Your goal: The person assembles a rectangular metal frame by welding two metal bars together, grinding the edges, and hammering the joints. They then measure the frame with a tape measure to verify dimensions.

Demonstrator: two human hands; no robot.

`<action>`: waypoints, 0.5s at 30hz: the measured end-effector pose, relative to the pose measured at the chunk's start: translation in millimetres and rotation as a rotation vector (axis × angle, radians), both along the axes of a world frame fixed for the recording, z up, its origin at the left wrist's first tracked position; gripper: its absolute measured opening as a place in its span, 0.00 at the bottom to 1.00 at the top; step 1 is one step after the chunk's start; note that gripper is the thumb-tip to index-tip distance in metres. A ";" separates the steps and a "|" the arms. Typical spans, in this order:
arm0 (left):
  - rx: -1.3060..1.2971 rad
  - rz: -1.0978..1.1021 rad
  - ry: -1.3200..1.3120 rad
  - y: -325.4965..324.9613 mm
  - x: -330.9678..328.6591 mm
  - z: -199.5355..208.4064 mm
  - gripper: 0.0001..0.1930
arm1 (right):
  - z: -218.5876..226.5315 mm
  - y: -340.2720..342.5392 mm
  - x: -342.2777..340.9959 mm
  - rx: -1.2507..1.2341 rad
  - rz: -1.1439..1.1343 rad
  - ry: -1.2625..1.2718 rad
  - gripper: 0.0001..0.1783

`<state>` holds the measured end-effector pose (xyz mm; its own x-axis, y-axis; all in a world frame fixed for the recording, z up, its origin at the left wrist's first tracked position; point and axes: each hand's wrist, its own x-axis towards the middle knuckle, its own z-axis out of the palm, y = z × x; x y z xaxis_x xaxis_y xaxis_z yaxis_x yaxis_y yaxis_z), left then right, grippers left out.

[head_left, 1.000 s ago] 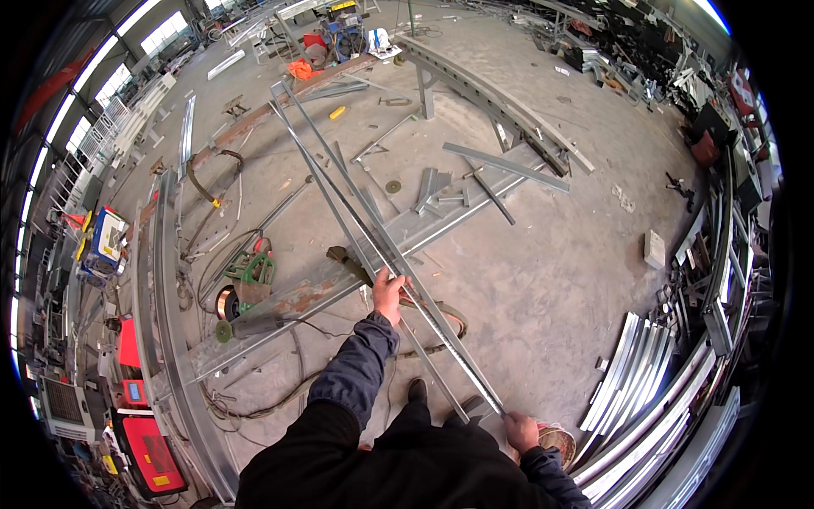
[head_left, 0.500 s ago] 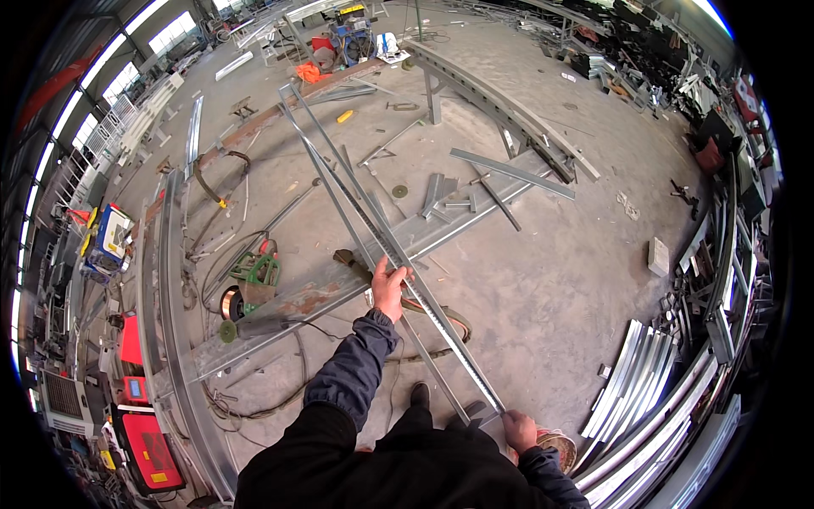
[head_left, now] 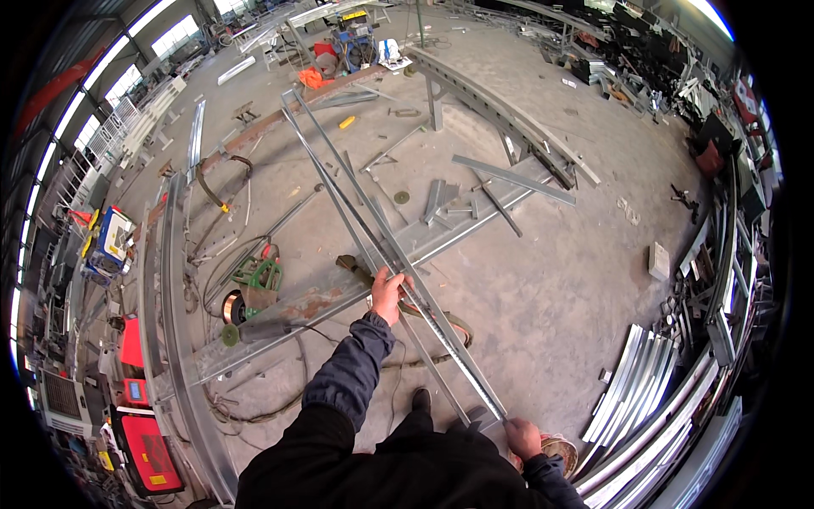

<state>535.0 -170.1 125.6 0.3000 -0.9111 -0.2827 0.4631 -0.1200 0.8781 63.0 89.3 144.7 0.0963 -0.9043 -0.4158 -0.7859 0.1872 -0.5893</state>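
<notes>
A long, narrow frame of grey steel profiles (head_left: pixel 339 180) slants from far left to near right across a low steel bench beam (head_left: pixel 462 227). My left hand (head_left: pixel 387 297) is closed around its middle. Down by its near end, my right hand (head_left: pixel 523 439) is closed at the corner of the profile; the fingertips are partly hidden. Between the hands runs a thin bright strip (head_left: pixel 447 332) with fine dark marks, lying along the profile; I cannot tell whether it is a separate piece. Short steel offcuts (head_left: pixel 437 204) lie on the bench beyond my left hand.
An angle grinder (head_left: pixel 264 329) and a green wire feeder (head_left: pixel 259 276) with a copper spool sit to the left. Cables loop over the floor. A bucket (head_left: pixel 560 454) stands by my right hand. Bright steel profiles (head_left: pixel 632 382) are stacked at right; a red machine (head_left: pixel 148 450) stands at left.
My left hand has shifted very slightly toward me and to the left, and my right hand slightly down and right. Both keep their hold. The view has tilted a little.
</notes>
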 end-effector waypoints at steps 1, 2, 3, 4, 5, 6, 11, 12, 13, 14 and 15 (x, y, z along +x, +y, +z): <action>0.035 0.026 -0.008 -2.6 2.5 -5.6 0.20 | 10.6 0.8 -2.4 0.022 0.007 0.014 0.17; 0.070 0.052 -0.016 -5.5 5.0 -11.1 0.19 | 17.0 0.3 -5.2 0.090 0.036 0.038 0.17; 0.106 0.078 -0.024 -8.3 8.5 -16.1 0.19 | 15.0 0.9 -9.3 0.052 0.121 0.071 0.17; 0.111 0.088 -0.020 -13.0 11.5 -18.5 0.26 | 12.9 4.5 -16.6 0.015 0.202 0.109 0.16; 0.111 0.113 -0.044 -17.6 13.7 -21.0 0.29 | 10.8 7.2 -21.8 -0.022 0.284 0.147 0.15; 0.112 0.139 -0.068 -22.0 15.9 -23.4 0.33 | 7.6 8.7 -24.7 -0.059 0.303 0.145 0.15; 0.069 0.169 -0.035 -37.4 26.2 -17.0 0.43 | 15.7 5.8 -11.3 -0.088 0.216 0.076 0.14; 0.042 0.174 -0.014 -40.5 25.2 -12.8 0.43 | 13.0 5.9 -11.2 -0.066 0.196 0.073 0.15; 0.032 0.182 -0.013 -43.1 30.3 -9.6 0.43 | 13.6 4.3 -7.8 -0.046 0.180 0.064 0.15; 0.022 0.190 -0.012 -44.8 36.2 -6.2 0.43 | 15.4 3.0 -4.6 -0.007 0.149 0.051 0.16; 0.012 0.199 -0.011 -46.5 40.6 -3.2 0.42 | 18.3 1.6 -1.4 0.032 0.118 0.038 0.17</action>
